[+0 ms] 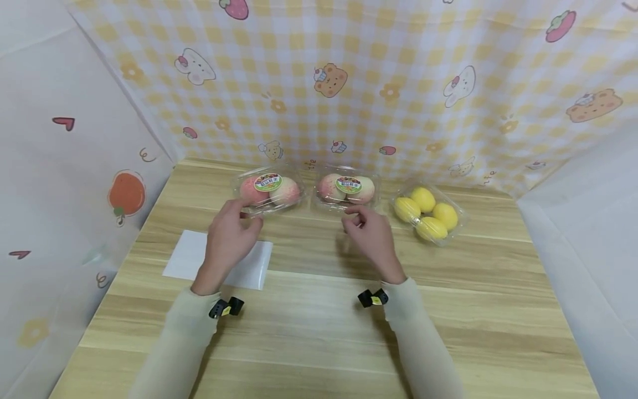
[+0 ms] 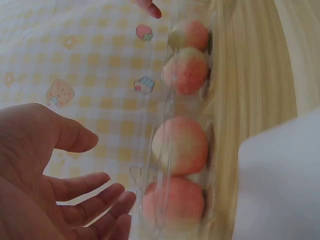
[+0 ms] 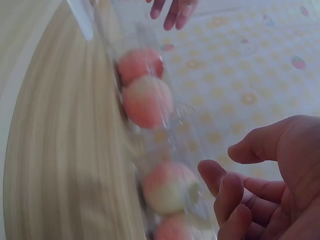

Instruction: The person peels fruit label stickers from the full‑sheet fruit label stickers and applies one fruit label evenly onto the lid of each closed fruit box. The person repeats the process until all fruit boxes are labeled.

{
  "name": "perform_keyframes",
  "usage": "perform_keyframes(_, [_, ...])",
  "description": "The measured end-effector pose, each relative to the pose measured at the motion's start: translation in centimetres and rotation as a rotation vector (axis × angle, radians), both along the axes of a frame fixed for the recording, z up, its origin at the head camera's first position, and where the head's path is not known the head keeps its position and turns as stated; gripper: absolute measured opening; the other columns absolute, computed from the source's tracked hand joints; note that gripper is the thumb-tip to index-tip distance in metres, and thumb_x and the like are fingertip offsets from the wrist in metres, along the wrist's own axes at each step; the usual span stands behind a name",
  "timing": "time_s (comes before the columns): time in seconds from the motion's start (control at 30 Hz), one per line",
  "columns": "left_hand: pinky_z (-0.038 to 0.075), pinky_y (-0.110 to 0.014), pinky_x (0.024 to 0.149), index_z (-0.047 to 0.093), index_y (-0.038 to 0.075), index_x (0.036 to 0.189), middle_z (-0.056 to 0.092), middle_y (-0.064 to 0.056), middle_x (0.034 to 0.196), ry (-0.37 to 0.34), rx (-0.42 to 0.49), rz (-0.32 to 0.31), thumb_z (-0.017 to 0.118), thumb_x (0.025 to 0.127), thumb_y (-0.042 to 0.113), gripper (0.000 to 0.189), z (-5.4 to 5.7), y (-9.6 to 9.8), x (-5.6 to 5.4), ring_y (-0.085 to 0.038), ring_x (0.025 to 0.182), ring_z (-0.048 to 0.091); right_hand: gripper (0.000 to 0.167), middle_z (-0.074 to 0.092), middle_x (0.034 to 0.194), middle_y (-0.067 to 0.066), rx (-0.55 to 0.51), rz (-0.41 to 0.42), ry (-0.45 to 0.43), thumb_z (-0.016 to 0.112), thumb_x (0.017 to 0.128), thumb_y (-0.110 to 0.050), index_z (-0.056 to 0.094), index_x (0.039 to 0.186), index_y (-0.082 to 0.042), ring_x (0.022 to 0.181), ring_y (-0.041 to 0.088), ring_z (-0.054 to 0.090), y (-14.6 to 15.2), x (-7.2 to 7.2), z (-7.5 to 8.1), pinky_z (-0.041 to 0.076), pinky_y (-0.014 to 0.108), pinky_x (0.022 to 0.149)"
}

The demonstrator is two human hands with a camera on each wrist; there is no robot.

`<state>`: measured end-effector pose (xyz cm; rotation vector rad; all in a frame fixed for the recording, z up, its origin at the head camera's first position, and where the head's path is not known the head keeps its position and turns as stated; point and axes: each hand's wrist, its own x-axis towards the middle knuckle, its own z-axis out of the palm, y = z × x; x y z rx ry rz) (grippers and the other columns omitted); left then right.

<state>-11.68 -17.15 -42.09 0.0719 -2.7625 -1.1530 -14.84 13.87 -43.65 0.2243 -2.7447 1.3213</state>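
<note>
My left hand [image 1: 230, 237] is over the table at the near left corner of a clear plastic box [image 1: 268, 182] with two pink peaches [image 2: 181, 145] in it. Its fingers are spread and loosely bent, with nothing between them. Beside that box stands a second clear box [image 1: 349, 185], also with two peaches [image 3: 170, 187] and a round green label. My right hand [image 1: 372, 237] hovers just in front of this second box, fingers loosely curled and holding nothing.
Farther right, a clear box of yellow lemons [image 1: 423, 199] sits at an angle. Partly under my left hand in the head view, a white sheet [image 1: 251, 265] lies on the wooden table [image 1: 309, 338]. A checked curtain [image 1: 299, 72] hangs behind the boxes; pale walls flank both sides.
</note>
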Motion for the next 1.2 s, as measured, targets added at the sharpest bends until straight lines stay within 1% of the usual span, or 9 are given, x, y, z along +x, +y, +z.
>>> perform_keyframes(0.2, [0.056, -0.055, 0.085, 0.071, 0.001, 0.136, 0.072, -0.016, 0.128, 0.048, 0.061, -0.087, 0.072, 0.101, 0.018, 0.039, -0.7, 2.9, -0.2, -0.035, 0.111, 0.072, 0.025, 0.078, 0.082, 0.005, -0.018, -0.066, -0.009, 0.072, 0.103, -0.017, 0.08, 0.12, -0.001, 0.065, 0.018, 0.064, 3.4, 0.9, 0.3, 0.045, 0.027, 0.055])
perform_keyframes(0.3, [0.057, -0.055, 0.09, 0.072, 0.003, 0.134, 0.074, -0.015, 0.127, 0.041, 0.111, -0.146, 0.073, 0.1, 0.016, 0.036, -1.2, 4.6, -0.2, -0.033, 0.11, 0.074, 0.022, 0.078, 0.082, 0.006, -0.026, -0.105, 0.014, 0.072, 0.103, -0.016, 0.081, 0.116, -0.001, 0.066, 0.019, 0.064, 5.1, 1.2, 0.3, 0.043, 0.025, 0.055])
perform_keyframes(0.37, [0.057, -0.053, 0.093, 0.072, 0.003, 0.134, 0.076, -0.014, 0.126, 0.021, 0.148, -0.185, 0.073, 0.1, 0.016, 0.036, -1.4, 5.8, -0.2, -0.031, 0.11, 0.074, 0.02, 0.078, 0.081, 0.008, -0.051, -0.13, 0.031, 0.072, 0.102, -0.014, 0.082, 0.113, 0.0, 0.067, 0.022, 0.068, 6.1, 1.5, 0.3, 0.044, 0.023, 0.054])
perform_keyframes(0.4, [0.057, -0.053, 0.095, 0.072, 0.003, 0.134, 0.076, -0.013, 0.126, 0.009, 0.164, -0.204, 0.072, 0.101, 0.016, 0.035, -1.4, 6.4, -0.3, -0.03, 0.11, 0.075, 0.019, 0.078, 0.081, 0.008, -0.062, -0.145, 0.038, 0.072, 0.103, -0.014, 0.082, 0.112, 0.0, 0.067, 0.021, 0.068, 6.6, 1.7, 0.3, 0.044, 0.021, 0.053])
perform_keyframes(0.5, [0.058, -0.05, 0.097, 0.074, 0.003, 0.133, 0.078, -0.009, 0.125, -0.02, 0.203, -0.237, 0.071, 0.101, 0.018, 0.035, -1.4, 8.2, -0.5, -0.027, 0.11, 0.075, 0.018, 0.078, 0.081, 0.01, -0.093, -0.177, 0.048, 0.071, 0.104, -0.014, 0.082, 0.109, 0.0, 0.064, 0.021, 0.069, 7.9, 2.1, 0.1, 0.044, 0.019, 0.052])
perform_keyframes(0.67, [0.058, -0.048, 0.097, 0.074, 0.007, 0.134, 0.077, -0.005, 0.124, -0.048, 0.214, -0.266, 0.07, 0.103, 0.022, 0.035, -1.1, 10.7, -0.9, -0.023, 0.11, 0.075, 0.017, 0.078, 0.081, 0.011, -0.131, -0.217, 0.029, 0.071, 0.104, -0.012, 0.082, 0.106, 0.001, 0.061, 0.02, 0.067, 9.4, 2.3, -0.1, 0.047, 0.018, 0.054])
perform_keyframes(0.87, [0.059, -0.043, 0.096, 0.076, 0.01, 0.131, 0.077, -0.004, 0.123, -0.058, 0.23, -0.325, 0.069, 0.103, 0.023, 0.032, -0.8, 14.0, -1.7, -0.02, 0.108, 0.075, 0.023, 0.077, 0.083, 0.01, -0.172, -0.308, -0.027, 0.074, 0.105, -0.021, 0.081, 0.108, 0.001, 0.061, 0.009, 0.062, 11.5, 2.4, 0.6, 0.047, 0.019, 0.056])
perform_keyframes(1.07, [0.059, -0.039, 0.093, 0.077, 0.01, 0.129, 0.079, -0.003, 0.121, -0.06, 0.213, -0.379, 0.069, 0.104, 0.023, 0.029, -0.9, 17.1, -2.6, -0.017, 0.106, 0.077, 0.028, 0.076, 0.079, -0.006, -0.26, -0.406, -0.113, 0.073, 0.106, -0.023, 0.077, 0.116, 0.003, 0.064, 0.008, 0.063, 14.2, 2.6, 1.3, 0.051, 0.02, 0.06])
perform_keyframes(1.2, [0.059, -0.035, 0.092, 0.075, 0.011, 0.134, 0.079, 0.0, 0.122, -0.09, 0.201, -0.4, 0.069, 0.104, 0.024, 0.033, -0.6, 19.0, -3.0, -0.015, 0.108, 0.076, 0.023, 0.073, 0.075, -0.012, -0.328, -0.476, -0.129, 0.073, 0.105, -0.021, 0.076, 0.114, -0.001, 0.062, 0.008, 0.061, 16.0, 2.6, 1.2, 0.052, 0.021, 0.061])
